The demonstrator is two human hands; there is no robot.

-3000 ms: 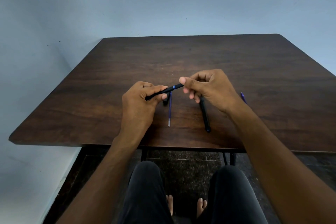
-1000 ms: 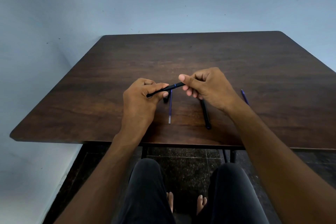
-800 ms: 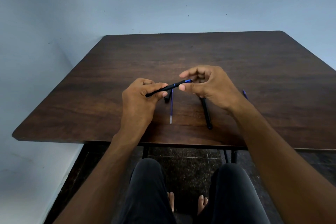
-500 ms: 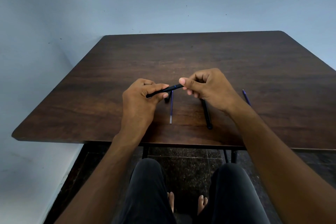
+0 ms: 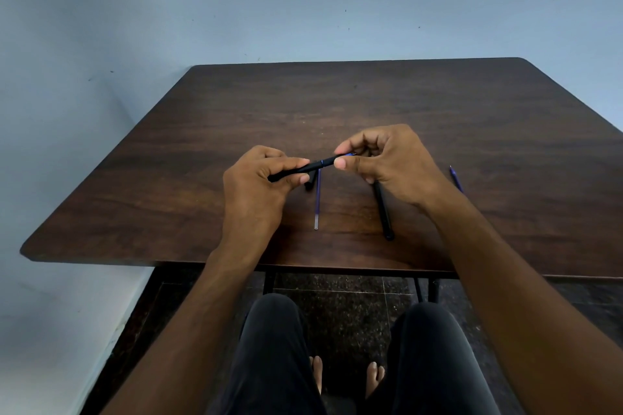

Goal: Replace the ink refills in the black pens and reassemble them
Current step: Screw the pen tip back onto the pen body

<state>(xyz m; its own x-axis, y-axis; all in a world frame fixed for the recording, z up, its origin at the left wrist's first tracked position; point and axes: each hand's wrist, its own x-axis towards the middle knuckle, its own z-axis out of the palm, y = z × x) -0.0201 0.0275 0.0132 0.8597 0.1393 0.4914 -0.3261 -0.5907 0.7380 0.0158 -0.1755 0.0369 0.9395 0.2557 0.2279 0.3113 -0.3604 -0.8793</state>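
Observation:
My left hand (image 5: pixel 254 187) grips the barrel of a black pen (image 5: pixel 312 167) held just above the table. My right hand (image 5: pixel 387 163) pinches the pen's front end between thumb and fingers, where a blue tip part shows. A loose blue refill (image 5: pixel 317 200) lies on the table below the pen. A short black pen piece (image 5: pixel 309 183) lies just left of it. A second black pen (image 5: pixel 383 212) lies under my right hand, pointing toward me. Another blue refill (image 5: pixel 455 178) lies beside my right wrist, partly hidden.
The dark wooden table (image 5: pixel 337 104) stands against a pale blue wall. Its near edge runs just above my knees, and my legs and bare feet show below on a dark speckled floor.
My right hand's fingers have shifted on the pen's front end: the thumb has slid and a blue tip part shows again, as it did 0.8 s ago. My left hand holds still.

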